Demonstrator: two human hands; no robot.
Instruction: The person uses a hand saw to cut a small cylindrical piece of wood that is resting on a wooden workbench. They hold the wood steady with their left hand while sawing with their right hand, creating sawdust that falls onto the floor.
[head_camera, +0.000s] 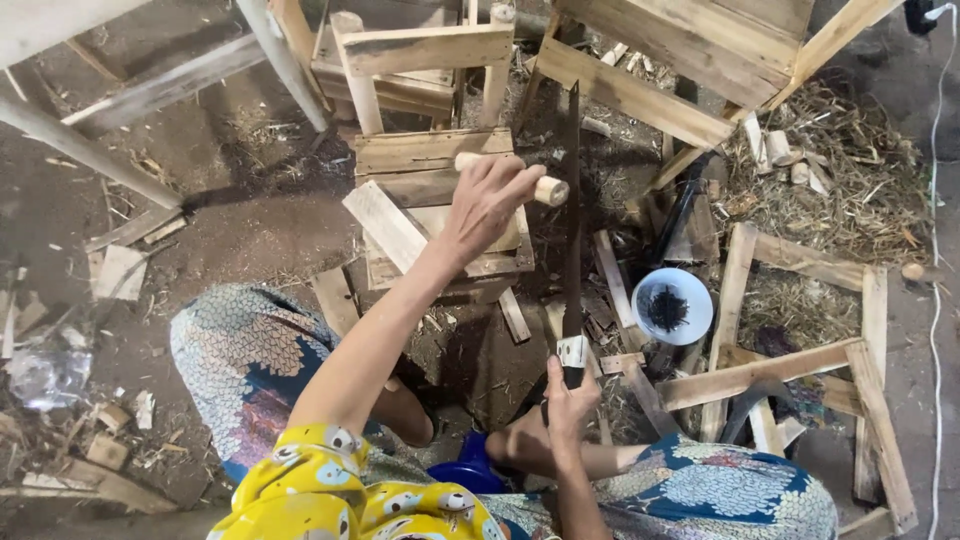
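My left hand (488, 203) is raised over a small wooden crate (415, 160) and grips a short round wooden peg (549, 189), whose pale ends stick out on both sides of the fist. My right hand (568, 402) is low, close to my knee, and closed around the handle of a long dark blade (573, 210). The blade points away from me and runs upright just right of the peg; I cannot tell whether they touch. My legs in blue patterned cloth frame both hands.
A white bowl (672, 305) of small dark pieces sits on the ground right of the blade. Rough wooden frames (800, 360) and slats lie to the right and behind. Straw and offcuts cover the dirt. A crumpled plastic bottle (45, 375) lies far left.
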